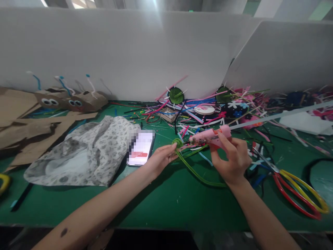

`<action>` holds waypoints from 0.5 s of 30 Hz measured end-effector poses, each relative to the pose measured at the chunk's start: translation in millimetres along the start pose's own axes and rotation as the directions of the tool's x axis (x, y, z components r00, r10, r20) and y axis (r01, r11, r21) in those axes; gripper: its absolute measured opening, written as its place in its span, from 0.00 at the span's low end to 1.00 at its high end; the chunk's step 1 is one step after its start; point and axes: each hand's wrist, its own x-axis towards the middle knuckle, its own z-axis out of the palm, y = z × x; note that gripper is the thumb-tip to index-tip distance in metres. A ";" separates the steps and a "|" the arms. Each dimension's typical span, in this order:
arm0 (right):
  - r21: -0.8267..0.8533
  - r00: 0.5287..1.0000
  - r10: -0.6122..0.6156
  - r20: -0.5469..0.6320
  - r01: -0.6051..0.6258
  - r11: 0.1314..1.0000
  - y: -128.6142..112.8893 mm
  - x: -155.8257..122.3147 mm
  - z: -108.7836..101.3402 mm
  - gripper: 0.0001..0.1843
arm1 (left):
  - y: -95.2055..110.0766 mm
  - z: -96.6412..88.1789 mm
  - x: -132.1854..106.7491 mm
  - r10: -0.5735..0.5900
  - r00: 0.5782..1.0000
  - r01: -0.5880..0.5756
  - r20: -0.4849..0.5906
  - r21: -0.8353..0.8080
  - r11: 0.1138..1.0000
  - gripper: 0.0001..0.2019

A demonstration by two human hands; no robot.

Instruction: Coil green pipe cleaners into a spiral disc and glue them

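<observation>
Between the fingertips of my left hand (166,155) is a small green pipe cleaner coil (177,143), wound into a flat round. Long green pipe cleaner ends (194,171) trail from it to the right, passing below my right hand (231,158). That hand is wrapped round a pink hot glue gun (208,135), whose nozzle points left, close to the coil. A long pale glue stick (275,115) runs out of the gun's back end to the upper right. Whether the nozzle touches the coil I cannot tell.
A lit phone (140,147) lies left of my hands beside a patterned cloth (91,152). Red and yellow scissors (296,189) rest at the right. Pipe cleaner scraps (192,111) cover the back. Brown paper figures with googly eyes (85,100) stand at the left, before a grey partition (117,52).
</observation>
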 end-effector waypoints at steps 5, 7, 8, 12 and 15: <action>-0.001 1.000 -0.012 0.004 0.012 1.000 1.0 -0.2 -0.6 0.30 | -0.7 -0.8 0.7 0.002 1.000 -0.002 -0.006 0.000 1.000 0.10; -0.004 1.000 -0.014 0.004 0.014 1.000 1.2 -0.5 -0.6 0.30 | -0.7 -1.0 0.8 0.002 1.000 -0.002 0.000 -0.002 1.000 0.10; -0.003 1.000 -0.012 0.003 0.012 1.000 1.3 -0.6 -0.6 0.29 | -0.6 -1.1 0.8 0.000 1.000 0.000 0.003 -0.003 1.000 0.10; 0.004 1.000 -0.014 0.004 0.014 1.000 1.8 -0.8 -0.6 0.30 | -0.8 -2.0 0.9 -0.003 1.000 0.003 0.007 -0.003 1.000 0.10; 0.004 1.000 -0.015 0.006 0.015 1.000 1.9 -0.6 -0.8 0.30 | -1.2 -2.7 1.2 -0.002 1.000 0.002 0.008 -0.002 1.000 0.10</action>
